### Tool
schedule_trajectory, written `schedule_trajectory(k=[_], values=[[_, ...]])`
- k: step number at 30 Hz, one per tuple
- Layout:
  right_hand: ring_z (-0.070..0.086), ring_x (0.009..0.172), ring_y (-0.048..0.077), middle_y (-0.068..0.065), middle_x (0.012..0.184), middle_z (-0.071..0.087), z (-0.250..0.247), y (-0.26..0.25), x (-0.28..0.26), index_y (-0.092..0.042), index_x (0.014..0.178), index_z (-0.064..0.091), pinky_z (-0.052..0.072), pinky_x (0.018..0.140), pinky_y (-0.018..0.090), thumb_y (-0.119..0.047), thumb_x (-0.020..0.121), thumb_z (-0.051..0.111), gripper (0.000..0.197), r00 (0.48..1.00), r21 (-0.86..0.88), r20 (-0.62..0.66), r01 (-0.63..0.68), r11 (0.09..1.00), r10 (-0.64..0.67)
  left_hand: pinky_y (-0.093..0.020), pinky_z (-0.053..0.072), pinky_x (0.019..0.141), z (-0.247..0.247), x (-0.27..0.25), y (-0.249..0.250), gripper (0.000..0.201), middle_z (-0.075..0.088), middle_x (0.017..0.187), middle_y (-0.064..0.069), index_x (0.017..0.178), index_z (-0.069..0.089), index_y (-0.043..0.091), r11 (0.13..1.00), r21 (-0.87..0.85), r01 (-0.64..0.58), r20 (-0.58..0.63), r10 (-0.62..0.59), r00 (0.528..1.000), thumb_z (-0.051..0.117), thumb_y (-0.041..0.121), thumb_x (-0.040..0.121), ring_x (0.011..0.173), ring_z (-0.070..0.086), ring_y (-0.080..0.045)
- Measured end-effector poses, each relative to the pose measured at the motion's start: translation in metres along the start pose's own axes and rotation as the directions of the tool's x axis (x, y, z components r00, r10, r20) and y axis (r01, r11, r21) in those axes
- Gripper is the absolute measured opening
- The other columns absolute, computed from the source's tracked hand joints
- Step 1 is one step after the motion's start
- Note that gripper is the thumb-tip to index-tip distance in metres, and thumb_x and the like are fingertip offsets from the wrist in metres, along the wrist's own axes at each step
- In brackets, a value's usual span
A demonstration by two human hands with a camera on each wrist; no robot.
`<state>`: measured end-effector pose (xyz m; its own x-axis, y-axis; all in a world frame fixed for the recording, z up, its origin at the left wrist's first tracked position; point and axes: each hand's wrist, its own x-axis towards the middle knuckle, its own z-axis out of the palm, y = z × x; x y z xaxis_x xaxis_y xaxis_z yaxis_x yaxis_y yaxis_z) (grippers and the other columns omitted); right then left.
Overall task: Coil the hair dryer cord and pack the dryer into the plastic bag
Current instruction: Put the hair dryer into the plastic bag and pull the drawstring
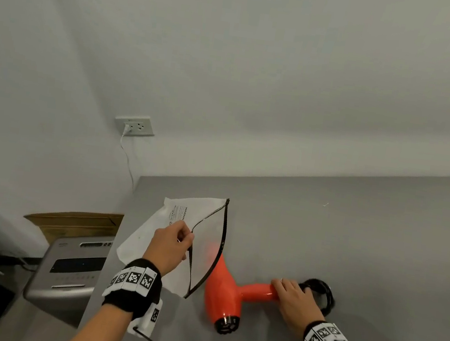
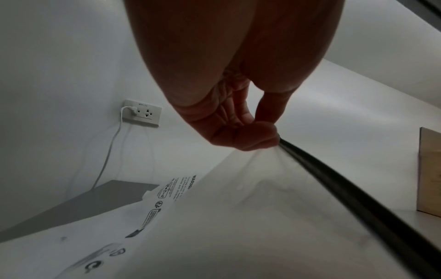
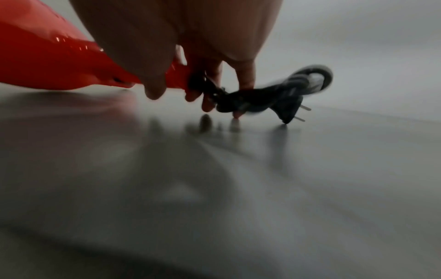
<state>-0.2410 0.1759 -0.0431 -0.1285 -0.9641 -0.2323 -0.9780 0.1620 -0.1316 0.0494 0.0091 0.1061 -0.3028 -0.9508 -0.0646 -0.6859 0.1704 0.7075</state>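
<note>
While your left hand (image 1: 170, 245) pinches the plastic bag (image 1: 151, 235) mouth open | right hand (image 1: 291, 296) grips the orange hair dryer (image 1: 226, 286) handle and coiled cord (image 1: 322, 295) on the table (image 1: 354, 231) | step: bagging | next: feed nozzle inside, keeping the coil tucked.

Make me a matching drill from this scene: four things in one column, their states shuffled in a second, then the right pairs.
Things:
1. plastic bag
2. hair dryer
3. cord
4. wall socket

States:
A. coiled in a bundle beside the handle end
B. has a white plug in it
C. mouth pinched open by the left hand
D. nose entering the bag, handle gripped by the right hand

Pairs: 1-C, 2-D, 3-A, 4-B
</note>
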Motion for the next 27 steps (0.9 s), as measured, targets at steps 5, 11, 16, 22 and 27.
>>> schedule_trajectory(k=[5,11,16,22,27], values=[[0.060,0.119,0.022,-0.002,0.127,0.062,-0.016,-0.002,-0.026,-0.023,0.133,0.050,0.051,0.092,0.041,-0.040,0.099,0.049,0.037,0.994,0.185,-0.084,0.083,0.979,-0.068,-0.029,0.061,0.059,-0.005,0.016,-0.009,0.018,0.070,0.079,-0.005,0.082,0.059,0.016,0.999,0.021,0.039,-0.040,-0.038,0.998,0.058,0.026,0.097,0.059,0.071,-0.018],[0.057,0.055,0.009,-0.006,0.068,0.062,-0.067,-0.012,-0.068,-0.026,0.104,0.062,0.049,0.062,0.034,-0.029,0.096,0.064,0.009,0.986,0.724,-0.085,-0.040,0.688,0.147,-0.025,0.057,0.057,-0.008,0.033,-0.016,0.019,0.070,0.081,-0.007,0.082,0.058,0.017,0.997,0.053,0.049,-0.043,-0.047,0.998,0.057,0.027,0.098,0.062,0.071,-0.019],[0.030,0.047,0.018,0.001,0.061,0.033,-0.110,-0.046,-0.084,0.006,0.106,0.060,0.037,0.037,0.028,-0.029,0.096,0.060,0.036,0.984,0.985,0.143,-0.131,-0.112,0.110,-0.025,0.052,0.059,0.003,0.037,-0.009,0.019,0.070,0.078,-0.005,0.082,0.057,0.017,0.997,0.076,0.003,-0.033,-0.001,0.999,0.056,0.028,0.098,0.059,0.070,-0.017],[0.026,0.044,0.012,-0.001,0.061,0.033,-0.121,-0.080,-0.081,-0.002,0.103,0.061,0.019,0.033,0.017,-0.037,0.097,0.060,0.036,0.971,0.924,0.222,-0.182,-0.337,0.085,-0.032,0.057,0.062,0.013,0.035,0.008,0.018,0.068,0.073,-0.002,0.081,0.054,0.019,0.992,0.064,-0.109,-0.045,0.112,0.993,0.057,0.025,0.098,0.054,0.068,-0.016],[0.025,0.044,0.012,-0.004,0.059,0.035,-0.110,-0.100,-0.081,-0.004,0.101,0.059,0.020,0.034,0.017,-0.041,0.097,0.060,0.037,0.949,0.938,0.291,-0.259,-0.229,0.121,-0.030,0.051,0.061,0.016,0.031,0.021,0.018,0.063,0.074,0.002,0.080,0.051,0.023,0.980,0.067,-0.190,-0.059,0.194,0.979,0.055,0.025,0.098,0.062,0.065,-0.020]])
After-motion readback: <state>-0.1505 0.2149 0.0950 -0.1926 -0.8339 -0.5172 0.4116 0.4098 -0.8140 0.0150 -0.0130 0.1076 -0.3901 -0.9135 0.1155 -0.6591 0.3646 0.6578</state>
